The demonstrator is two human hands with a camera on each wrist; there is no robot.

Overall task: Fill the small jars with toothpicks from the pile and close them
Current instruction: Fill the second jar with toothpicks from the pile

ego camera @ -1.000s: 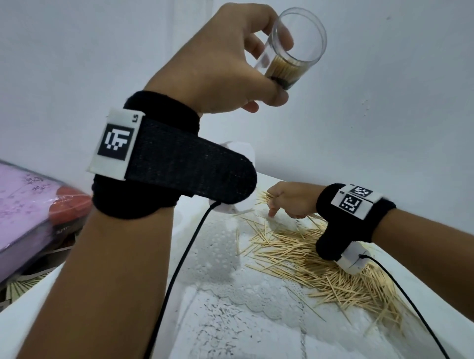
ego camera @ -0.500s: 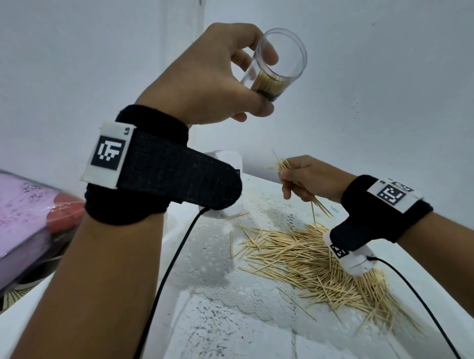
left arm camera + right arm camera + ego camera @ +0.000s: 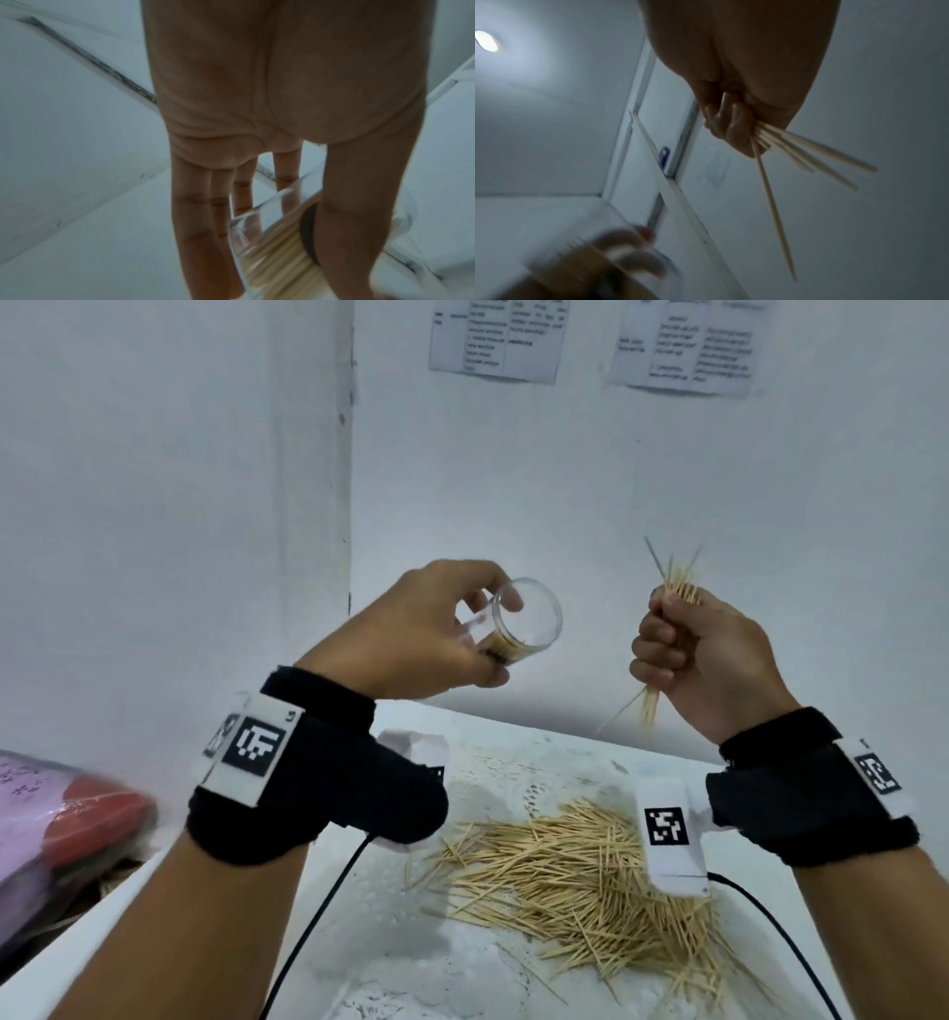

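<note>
White table (image 3: pixel 513 762) lower frame: toothpick pile (image 3: pixel 590 880) remained large. Left hand (image 3: pixel 411 639) gripped part-filled jar (image 3: pixel 518 629); right hand (image 3: pixel 719 660) clutched toothpick bundle (image 3: pixel 678 588). Uncapped.

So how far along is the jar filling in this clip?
Partly done: the clear jar in the left hand already holds some toothpicks. In hand: the right hand grips a fresh bundle, not yet inserted. Left: a large pile on the table, and closing the jar; no lid is visible.
</note>
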